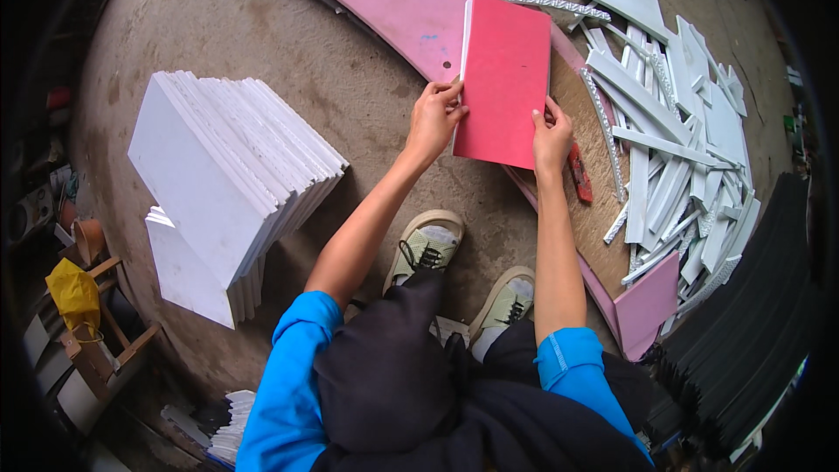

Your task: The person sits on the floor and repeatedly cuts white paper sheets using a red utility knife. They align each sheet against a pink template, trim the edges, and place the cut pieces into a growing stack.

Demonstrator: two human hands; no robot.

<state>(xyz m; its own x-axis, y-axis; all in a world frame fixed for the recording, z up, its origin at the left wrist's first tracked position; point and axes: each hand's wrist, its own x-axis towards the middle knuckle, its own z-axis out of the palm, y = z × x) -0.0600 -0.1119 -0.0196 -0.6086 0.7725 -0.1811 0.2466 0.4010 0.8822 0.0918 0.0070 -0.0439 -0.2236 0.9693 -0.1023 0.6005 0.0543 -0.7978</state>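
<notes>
A flat red rectangular sheet lies over a white panel, whose edge shows along its left side. My left hand pinches the left edge of the sheet and panel near the lower corner. At the lower right edge, my right hand grips the red sheet between thumb and fingers. Just right of that hand, a red utility knife rests on the brown wooden board.
White panels stand in a leaning stack on the concrete floor to the left. White offcut strips are heaped at the right. A pink board stretches behind the red sheet. Dark ribbed material lies lower right.
</notes>
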